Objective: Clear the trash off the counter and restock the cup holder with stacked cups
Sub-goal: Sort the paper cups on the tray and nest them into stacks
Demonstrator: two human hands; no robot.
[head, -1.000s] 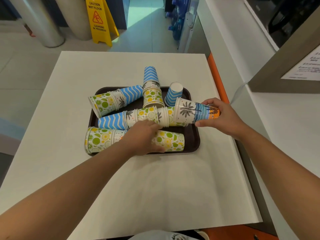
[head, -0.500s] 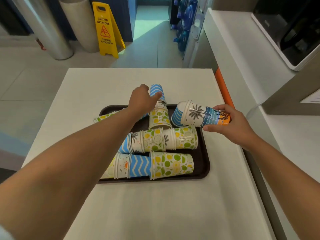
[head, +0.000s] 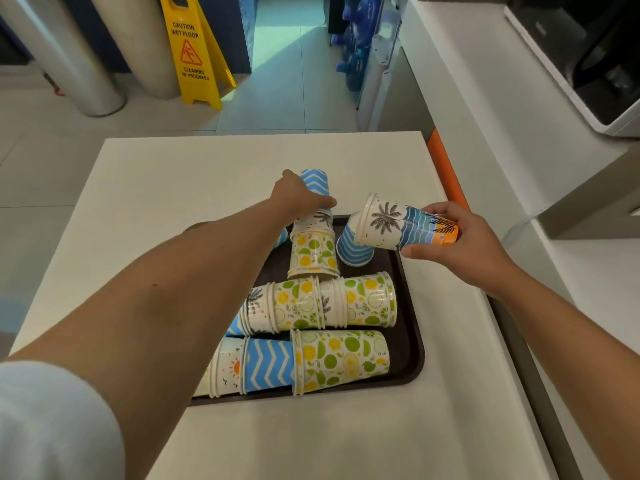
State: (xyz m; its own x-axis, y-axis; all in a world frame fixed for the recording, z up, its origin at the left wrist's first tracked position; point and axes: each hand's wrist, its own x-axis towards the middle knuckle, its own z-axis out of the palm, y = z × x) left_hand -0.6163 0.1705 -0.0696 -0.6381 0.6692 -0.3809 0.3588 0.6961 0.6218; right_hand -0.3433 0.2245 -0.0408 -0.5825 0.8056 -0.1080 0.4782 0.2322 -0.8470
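Note:
A dark brown tray [head: 412, 355] on the white table holds several short stacks of printed paper cups lying on their sides. My right hand [head: 464, 247] grips a palm-tree cup stack [head: 398, 223] by its orange base, held sideways above the tray's far right corner. My left hand [head: 299, 197] reaches over the tray's far edge and wraps around a blue zigzag cup stack [head: 315, 181] that continues into a lime-and-lemon cup [head: 313, 252]. A single blue striped cup [head: 353, 249] stands upside down under the held stack.
The white table [head: 180, 188] ends in an orange edge [head: 446, 168] on the right. A white counter [head: 485, 109] with a dark appliance [head: 595, 64] runs along the right. A yellow wet-floor sign [head: 194, 50] and water bottles [head: 353, 53] stand on the floor beyond.
My left hand left the near cup stack and reached to the far blue zigzag stack, closing on it. My right hand lifted the palm-tree stack off the tray.

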